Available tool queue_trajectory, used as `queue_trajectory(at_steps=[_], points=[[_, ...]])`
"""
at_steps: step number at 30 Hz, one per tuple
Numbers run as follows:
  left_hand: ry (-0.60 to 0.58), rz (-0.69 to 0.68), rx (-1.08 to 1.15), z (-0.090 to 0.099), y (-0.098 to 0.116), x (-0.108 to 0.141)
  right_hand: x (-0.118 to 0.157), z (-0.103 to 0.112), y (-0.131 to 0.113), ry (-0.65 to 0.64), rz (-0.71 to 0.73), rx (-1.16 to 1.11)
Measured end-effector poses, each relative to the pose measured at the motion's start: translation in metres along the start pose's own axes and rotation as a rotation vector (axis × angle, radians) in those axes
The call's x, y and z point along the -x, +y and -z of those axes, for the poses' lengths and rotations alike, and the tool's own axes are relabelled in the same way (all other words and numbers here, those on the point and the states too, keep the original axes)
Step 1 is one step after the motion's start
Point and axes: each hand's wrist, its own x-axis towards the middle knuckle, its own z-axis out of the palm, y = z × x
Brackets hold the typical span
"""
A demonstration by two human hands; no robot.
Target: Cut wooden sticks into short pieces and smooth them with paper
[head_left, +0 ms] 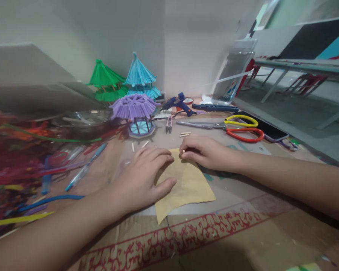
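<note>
My left hand (pixel 146 173) rests with fingers stretched out on the left part of a yellow paper-like sheet (pixel 190 182). Above the sheet's far edge, my right hand (pixel 207 152) is closed in a pinch on a small pale wooden stick (pixel 183 151), only the tip of which shows. Similar short wooden sticks (pixel 185 134) lie just beyond my right hand, with others near the left fingers. Behind them stands a small model pavilion (pixel 134 107) with a purple pipe-cleaner roof. Green (pixel 105 77) and light blue (pixel 139 73) roofed models are farther back.
Scissors (pixel 225 124) with yellow and red handles lie beyond my right forearm, beside a phone (pixel 271 128). A blue glue gun (pixel 179 103), thread snips (pixel 169 124) and a utility knife (pixel 214 108) lie at the back. Pipe cleaners (pixel 5 162), a pen (pixel 86 167) and a metal bowl (pixel 81 128) crowd the left.
</note>
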Motion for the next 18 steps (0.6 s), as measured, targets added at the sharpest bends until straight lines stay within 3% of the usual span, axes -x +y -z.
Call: queue_trajectory(at_steps=[9,13,18], points=[[-0.021,0.027,-0.01,-0.001,0.002,0.001,0.005,-0.005,-0.017,-0.06,0.113,0.073],[-0.018,0.035,-0.009,0.0,0.005,0.001,0.001,-0.006,-0.013,0.005,-0.002,0.193],[-0.017,0.022,-0.004,0.001,0.006,-0.002,0.001,-0.008,-0.013,-0.037,0.065,0.046]])
